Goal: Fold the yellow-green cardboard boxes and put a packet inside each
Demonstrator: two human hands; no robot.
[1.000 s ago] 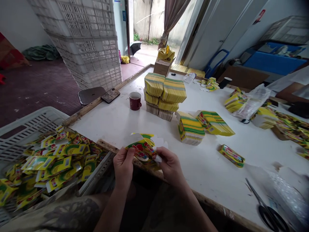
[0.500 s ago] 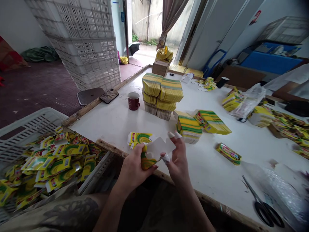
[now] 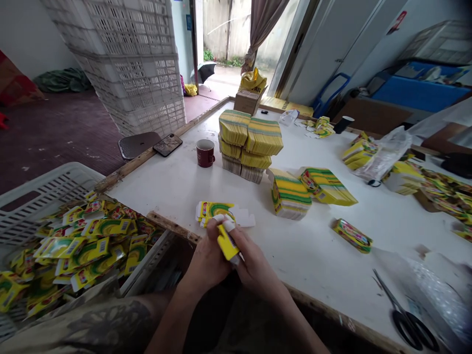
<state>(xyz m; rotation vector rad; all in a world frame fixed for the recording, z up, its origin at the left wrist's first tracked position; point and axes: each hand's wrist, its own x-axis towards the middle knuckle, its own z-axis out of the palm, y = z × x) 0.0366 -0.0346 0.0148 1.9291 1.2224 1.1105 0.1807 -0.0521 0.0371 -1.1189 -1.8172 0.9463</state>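
Note:
Both my hands meet at the near edge of the white table (image 3: 177,184). My left hand (image 3: 206,260) and my right hand (image 3: 254,265) are closed together round a small yellow carton (image 3: 227,243), which is folded up narrow between the fingers. Just beyond them a few flat yellow-green carton blanks (image 3: 216,210) lie on the table. To my left a white plastic crate (image 3: 44,189) holds several folded yellow cartons (image 3: 88,246).
Tall stacks of flat blanks (image 3: 250,140) stand mid-table beside a dark red mug (image 3: 205,153). More blank piles (image 3: 308,189) lie to the right, with one folded carton (image 3: 353,236) and scissors (image 3: 409,319) near the right edge. A phone (image 3: 168,145) rests at the far-left edge.
The carton was spread open with its white flaps showing; now it is folded shut and narrow. My hands have come together round it, slightly lower and nearer to me.

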